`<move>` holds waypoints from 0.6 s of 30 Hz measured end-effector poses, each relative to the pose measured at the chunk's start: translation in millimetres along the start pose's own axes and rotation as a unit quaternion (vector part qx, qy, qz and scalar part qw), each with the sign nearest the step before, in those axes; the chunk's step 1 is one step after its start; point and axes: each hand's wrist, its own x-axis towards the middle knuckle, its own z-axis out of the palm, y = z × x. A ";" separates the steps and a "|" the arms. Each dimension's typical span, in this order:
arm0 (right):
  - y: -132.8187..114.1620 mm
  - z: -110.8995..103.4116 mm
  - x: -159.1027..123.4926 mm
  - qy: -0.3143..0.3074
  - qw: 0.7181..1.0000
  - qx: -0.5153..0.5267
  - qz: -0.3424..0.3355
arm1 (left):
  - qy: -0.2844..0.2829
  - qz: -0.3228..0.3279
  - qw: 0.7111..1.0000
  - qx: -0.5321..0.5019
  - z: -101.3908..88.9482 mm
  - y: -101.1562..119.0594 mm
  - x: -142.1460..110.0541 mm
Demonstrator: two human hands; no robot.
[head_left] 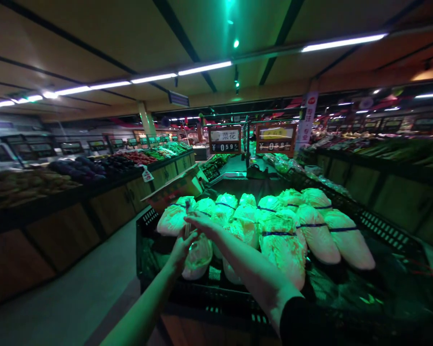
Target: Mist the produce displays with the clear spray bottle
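At the black slatted tray's [149, 216] near left, the left hand [183, 244] pinches a clear plastic bag [199, 249] around a pale green cabbage [196, 269], the right hand [201, 223] beside its top, grip impossible to tell.

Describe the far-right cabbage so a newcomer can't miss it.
Find the black slotted bin in green light, then the pale cabbages inside. Go to their right end: the target cabbage slants toward the near right, a dark band across it. Unlike its neighbours, it has no cabbage to its right.
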 end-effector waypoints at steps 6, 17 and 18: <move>-50.0 -106.4 -69.8 0.145 0.989 -0.009 0.017 | -0.167 0.001 0.985 -0.034 123.1 -7.6 16.0; -126.5 -246.1 -263.2 0.396 0.918 -0.019 -0.004 | -0.367 -0.031 0.922 -0.120 343.4 -50.8 -22.3; -129.6 -251.5 -281.2 0.415 0.909 -0.019 -0.008 | -0.382 -0.038 0.915 -0.123 358.2 -54.8 -29.9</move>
